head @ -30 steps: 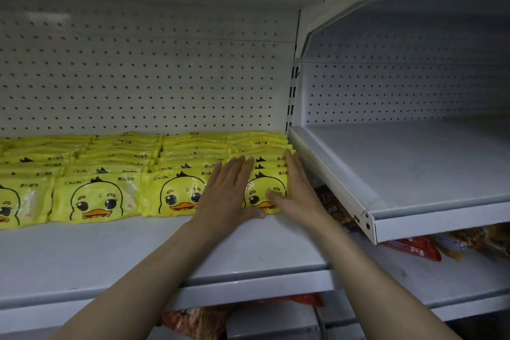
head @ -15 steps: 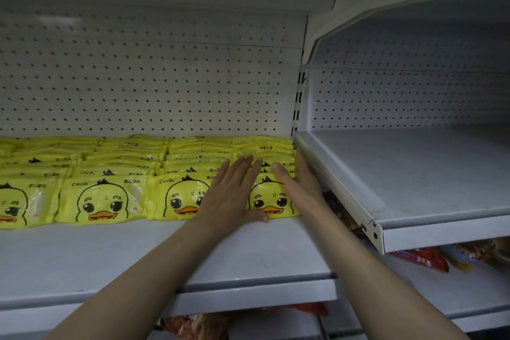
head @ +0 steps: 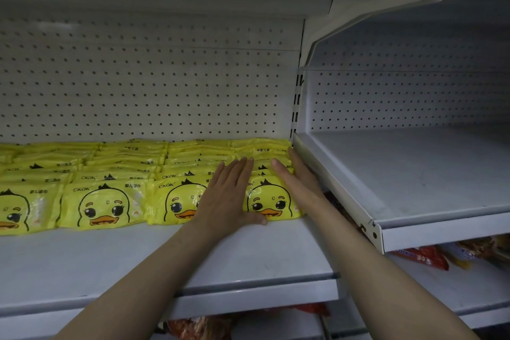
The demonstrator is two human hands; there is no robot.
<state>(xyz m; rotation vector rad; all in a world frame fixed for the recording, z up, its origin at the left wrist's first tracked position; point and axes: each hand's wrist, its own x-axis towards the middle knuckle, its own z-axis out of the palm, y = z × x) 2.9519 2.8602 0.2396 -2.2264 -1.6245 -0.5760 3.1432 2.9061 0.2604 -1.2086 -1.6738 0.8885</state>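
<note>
I see my left grip (head: 229, 196) and right grip (head: 299, 182), both flat with fingers straight, pressed either side of the end row of glossy yellow duck-face packs (head: 269, 201) on the white metal shelf (head: 248, 254), more crinkly packs (head: 105, 204) leftward, the raised neighbouring shelf (head: 345, 196) just beside my right grip.

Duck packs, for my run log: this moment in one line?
left hand flat on front duck packs | right hand flat along their right edge

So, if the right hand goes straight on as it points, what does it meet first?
The right hand would likely meet the rear yellow packs of the rightmost row, then the perforated back panel.
</note>
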